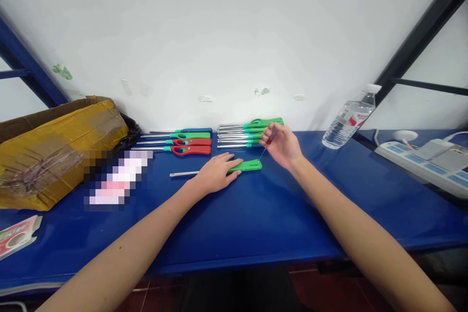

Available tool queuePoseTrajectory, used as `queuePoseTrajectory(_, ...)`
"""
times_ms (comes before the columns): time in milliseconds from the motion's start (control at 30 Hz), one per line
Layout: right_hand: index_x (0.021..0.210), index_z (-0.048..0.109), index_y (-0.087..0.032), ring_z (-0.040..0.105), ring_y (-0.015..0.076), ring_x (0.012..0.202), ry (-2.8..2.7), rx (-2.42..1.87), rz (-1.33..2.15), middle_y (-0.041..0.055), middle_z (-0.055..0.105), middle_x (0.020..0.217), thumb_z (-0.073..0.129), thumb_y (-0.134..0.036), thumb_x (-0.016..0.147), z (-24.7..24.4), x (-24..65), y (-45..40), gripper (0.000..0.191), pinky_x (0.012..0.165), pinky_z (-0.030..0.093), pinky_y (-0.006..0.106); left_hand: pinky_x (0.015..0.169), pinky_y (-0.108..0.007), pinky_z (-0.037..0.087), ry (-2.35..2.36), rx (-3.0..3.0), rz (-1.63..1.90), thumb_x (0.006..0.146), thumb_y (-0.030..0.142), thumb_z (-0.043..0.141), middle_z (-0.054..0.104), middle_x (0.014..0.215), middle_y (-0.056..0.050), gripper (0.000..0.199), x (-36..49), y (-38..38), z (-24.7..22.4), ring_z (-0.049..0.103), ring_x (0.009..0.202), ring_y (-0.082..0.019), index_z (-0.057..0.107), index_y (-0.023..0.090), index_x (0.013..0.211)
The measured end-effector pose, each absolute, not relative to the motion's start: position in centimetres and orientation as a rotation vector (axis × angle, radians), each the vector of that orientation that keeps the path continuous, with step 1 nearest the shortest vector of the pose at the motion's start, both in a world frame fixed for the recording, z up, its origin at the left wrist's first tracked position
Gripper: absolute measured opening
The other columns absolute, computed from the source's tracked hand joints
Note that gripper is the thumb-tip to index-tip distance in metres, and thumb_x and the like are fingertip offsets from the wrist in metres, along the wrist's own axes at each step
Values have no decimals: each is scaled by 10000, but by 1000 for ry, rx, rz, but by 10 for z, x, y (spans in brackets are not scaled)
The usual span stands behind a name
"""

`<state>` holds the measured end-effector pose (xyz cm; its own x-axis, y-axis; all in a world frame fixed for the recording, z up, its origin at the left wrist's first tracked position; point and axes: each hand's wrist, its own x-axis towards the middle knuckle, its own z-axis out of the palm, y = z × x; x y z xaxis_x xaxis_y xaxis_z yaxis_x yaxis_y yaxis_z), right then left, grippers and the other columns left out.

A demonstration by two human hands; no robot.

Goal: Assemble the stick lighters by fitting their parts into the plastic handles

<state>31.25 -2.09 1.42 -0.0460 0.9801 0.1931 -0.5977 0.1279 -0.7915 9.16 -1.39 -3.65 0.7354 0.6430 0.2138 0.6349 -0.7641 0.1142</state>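
A green long-necked lighter (252,165) lies on the blue table, its metal tube pointing left. My left hand (218,174) is laid over its middle and grips it against the table, hiding the trigger part. My right hand (283,145) is closed round the red handle of a thin screwdriver (263,153), whose shaft slants down to the right end of the lighter. Behind my hands is a stack of green lighters (252,131). To its left lie more lighters in a row, among them a red one (193,150), a green one (197,135) and a blue one (195,130).
A taped cardboard box (66,151) stands at the left, with a blurred pink-white item (119,180) beside it. A torn carton piece (18,236) lies front left. At the right are a tilted water bottle (349,117) and a power strip (420,163). A white wall (234,34) rises behind.
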Motion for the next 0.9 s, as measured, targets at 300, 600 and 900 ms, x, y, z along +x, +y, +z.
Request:
queuePoseTrajectory(300, 708, 500, -228, 267, 103, 428, -881, -548, 1409, -83, 223, 478, 459, -550, 915, 13, 310, -22, 385, 484, 404, 224, 1088, -433, 372, 1051, 2886, 386, 995, 424, 389, 521, 1402, -138, 456, 92, -14, -37, 475, 1305, -301, 521, 220, 1381)
queuePoseTrajectory(600, 692, 479, -227, 455, 115, 563, -900, -585, 1402, -40, 425, 625, 579, -452, 868, 13, 311, -20, 303, 548, 447, 234, 1090, -435, 374, 1065, 2896, 377, 997, 433, 376, 526, 1397, -129, 460, 91, -13, -37, 478, 1300, -293, 520, 227, 1382)
queuePoseTrajectory(900, 703, 487, -239, 294, 115, 444, -880, -584, 1402, -82, 226, 498, 532, -542, 871, 15, 309, -22, 350, 502, 411, 248, 1092, -433, 375, 1072, 2899, 382, 996, 434, 379, 529, 1398, -119, 459, 92, -13, -37, 477, 1303, -290, 522, 225, 1379)
